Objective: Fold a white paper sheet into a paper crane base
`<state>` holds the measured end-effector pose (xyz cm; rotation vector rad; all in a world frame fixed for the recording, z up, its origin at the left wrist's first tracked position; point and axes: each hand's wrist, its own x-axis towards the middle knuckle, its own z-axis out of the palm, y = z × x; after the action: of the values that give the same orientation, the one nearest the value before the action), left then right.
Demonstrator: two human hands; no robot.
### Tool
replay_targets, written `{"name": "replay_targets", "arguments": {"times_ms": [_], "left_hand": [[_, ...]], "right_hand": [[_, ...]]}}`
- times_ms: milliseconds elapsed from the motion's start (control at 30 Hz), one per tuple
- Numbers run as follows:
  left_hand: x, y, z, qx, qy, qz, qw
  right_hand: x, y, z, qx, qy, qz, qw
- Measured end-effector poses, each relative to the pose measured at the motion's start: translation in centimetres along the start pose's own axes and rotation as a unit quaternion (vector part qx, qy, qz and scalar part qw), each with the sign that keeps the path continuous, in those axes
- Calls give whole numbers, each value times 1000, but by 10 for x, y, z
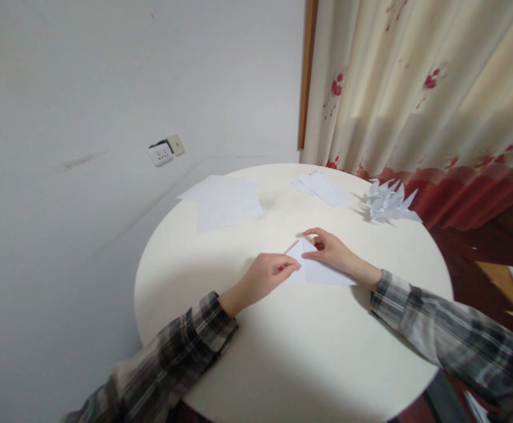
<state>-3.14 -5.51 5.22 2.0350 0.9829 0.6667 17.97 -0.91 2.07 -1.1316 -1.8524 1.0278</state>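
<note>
A folded sheet of white paper (322, 274), roughly triangular with its peak pointing away from me, lies on the round white table (256, 346). My left hand (270, 275) pinches the paper's left side between thumb and fingers. On the upper right side rests my right hand (329, 249), its thumb on the paper near the peak and its fingers curled around the edge. A crease runs down from the peak between both hands. Part of the paper is hidden beneath my fingers.
Large white sheets (230, 202) lie at the table's back left, and smaller paper pieces (322, 188) at the back. A cluster of pointed folded paper shapes (388, 201) stands at the back right. A wall with a socket (161, 154) is to the left, a flowered curtain (415, 88) behind.
</note>
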Motion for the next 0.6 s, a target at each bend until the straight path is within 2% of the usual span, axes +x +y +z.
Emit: {"name": "replay_targets", "arguments": {"times_ms": [33, 100, 167, 233, 367, 600], "left_hand": [[0, -4, 0, 49, 28, 49, 997], [1, -15, 1, 109, -9, 103, 989], [0, -25, 5, 143, -29, 112, 983], [-1, -31, 8, 159, -39, 110, 980], [-1, -34, 9, 173, -51, 121, 976], [1, -38, 7, 201, -70, 143, 967]], "right_hand": [[-1, -2, 2, -39, 6, -34, 999], [-4, -6, 5, -114, 26, -99, 988], [-8, -8, 6, -165, 23, -151, 974], [-12, -9, 6, -189, -13, -186, 964], [-21, -3, 4, -209, -70, -219, 951], [-23, 5, 5, -230, -89, -217, 945]]}}
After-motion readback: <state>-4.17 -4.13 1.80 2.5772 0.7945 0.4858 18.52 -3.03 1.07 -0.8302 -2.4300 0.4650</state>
